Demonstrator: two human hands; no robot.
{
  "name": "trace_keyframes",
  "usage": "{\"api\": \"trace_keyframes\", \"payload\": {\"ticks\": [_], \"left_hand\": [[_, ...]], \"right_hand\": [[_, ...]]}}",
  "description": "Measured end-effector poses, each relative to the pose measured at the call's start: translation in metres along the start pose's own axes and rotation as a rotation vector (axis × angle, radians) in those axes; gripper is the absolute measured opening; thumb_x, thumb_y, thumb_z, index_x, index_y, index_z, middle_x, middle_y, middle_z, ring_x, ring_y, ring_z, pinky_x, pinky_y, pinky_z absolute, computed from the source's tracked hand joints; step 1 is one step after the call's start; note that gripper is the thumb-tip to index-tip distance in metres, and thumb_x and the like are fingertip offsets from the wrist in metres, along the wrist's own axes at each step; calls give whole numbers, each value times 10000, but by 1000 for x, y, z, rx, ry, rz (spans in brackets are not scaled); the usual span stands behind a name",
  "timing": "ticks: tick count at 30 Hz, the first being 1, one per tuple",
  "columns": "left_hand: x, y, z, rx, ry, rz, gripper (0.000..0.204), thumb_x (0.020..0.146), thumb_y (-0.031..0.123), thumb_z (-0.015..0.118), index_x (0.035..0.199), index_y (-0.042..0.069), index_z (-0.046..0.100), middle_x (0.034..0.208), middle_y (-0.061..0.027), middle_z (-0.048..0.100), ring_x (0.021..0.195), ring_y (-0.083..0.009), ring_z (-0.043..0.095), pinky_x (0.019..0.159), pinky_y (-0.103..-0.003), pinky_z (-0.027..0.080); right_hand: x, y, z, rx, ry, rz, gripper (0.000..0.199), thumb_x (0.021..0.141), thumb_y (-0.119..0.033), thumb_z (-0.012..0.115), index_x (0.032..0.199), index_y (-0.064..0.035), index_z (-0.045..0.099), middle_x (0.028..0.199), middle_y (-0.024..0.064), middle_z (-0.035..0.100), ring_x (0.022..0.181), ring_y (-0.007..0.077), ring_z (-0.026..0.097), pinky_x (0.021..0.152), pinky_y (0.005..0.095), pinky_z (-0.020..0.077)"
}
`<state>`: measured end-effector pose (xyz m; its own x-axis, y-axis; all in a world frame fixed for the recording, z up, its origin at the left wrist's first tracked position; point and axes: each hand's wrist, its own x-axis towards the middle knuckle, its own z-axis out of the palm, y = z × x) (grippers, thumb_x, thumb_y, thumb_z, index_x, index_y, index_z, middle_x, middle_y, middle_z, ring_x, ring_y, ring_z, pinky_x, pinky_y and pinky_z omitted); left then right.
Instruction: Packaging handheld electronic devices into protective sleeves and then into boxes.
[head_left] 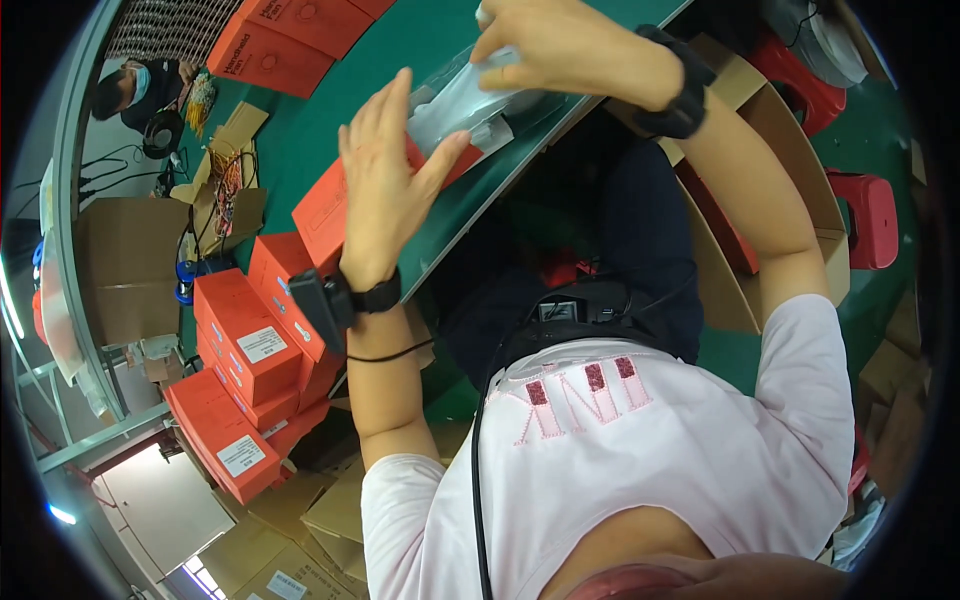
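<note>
My left hand (pixel 385 180) lies flat with fingers spread on an orange-red box (pixel 322 215) at the edge of the green table (pixel 300 140). A clear plastic bag with a pale item inside (pixel 460 100) rests on top of that box. My right hand (pixel 560 45) pinches the far end of the bag near the top of the picture. Both wrists carry black bands.
Several orange-red boxes with white labels (pixel 255 350) are stacked at the left below the table edge. More of them (pixel 290 40) lie at the table's far side. Brown cartons (pixel 760 200) and red stools (pixel 870 215) stand at the right. Another person (pixel 140 90) sits far left.
</note>
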<state>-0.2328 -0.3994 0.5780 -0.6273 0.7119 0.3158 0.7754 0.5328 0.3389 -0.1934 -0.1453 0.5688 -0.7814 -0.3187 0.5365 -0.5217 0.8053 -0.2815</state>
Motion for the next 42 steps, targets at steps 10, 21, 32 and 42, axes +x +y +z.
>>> {"api": "trace_keyframes", "payload": {"ticks": [10, 21, 32, 42], "left_hand": [[13, 5, 13, -218, 20, -148, 895, 749, 381, 867, 1456, 18, 457, 1248, -183, 642, 1188, -330, 575, 1133, -585, 299], [41, 33, -2, -924, 825, 185, 825, 823, 18, 809, 1468, 41, 295, 1366, -107, 502, 1224, -190, 538, 1032, -338, 461], [21, -13, -9, -2369, 400, -259, 645, 975, 616, 525, 1265, 40, 536, 1215, -188, 584, 1124, -345, 607, 1020, -500, 539], [8, -15, 7, -2231, 385, -268, 592, 957, 521, 572, 1329, 64, 522, 1261, -187, 544, 1162, -361, 548, 1104, -553, 430]], "right_hand": [[26, -26, -4, 327, 149, 313, 130, 873, -126, 690, 907, -7, 727, 759, 104, 675, 780, 247, 672, 731, 351, 538], [68, -118, -71, -9, 638, -101, 296, 874, -134, 707, 1116, 18, 630, 1112, 187, 654, 1005, 307, 651, 906, 359, 519], [-52, -168, -46, 388, 403, 310, 160, 877, -9, 705, 1035, 10, 727, 1044, 107, 674, 939, 200, 642, 815, 288, 509], [-32, -161, -7, 166, 522, 173, 261, 804, -166, 790, 958, -21, 638, 960, 145, 639, 866, 338, 606, 775, 416, 509]]}}
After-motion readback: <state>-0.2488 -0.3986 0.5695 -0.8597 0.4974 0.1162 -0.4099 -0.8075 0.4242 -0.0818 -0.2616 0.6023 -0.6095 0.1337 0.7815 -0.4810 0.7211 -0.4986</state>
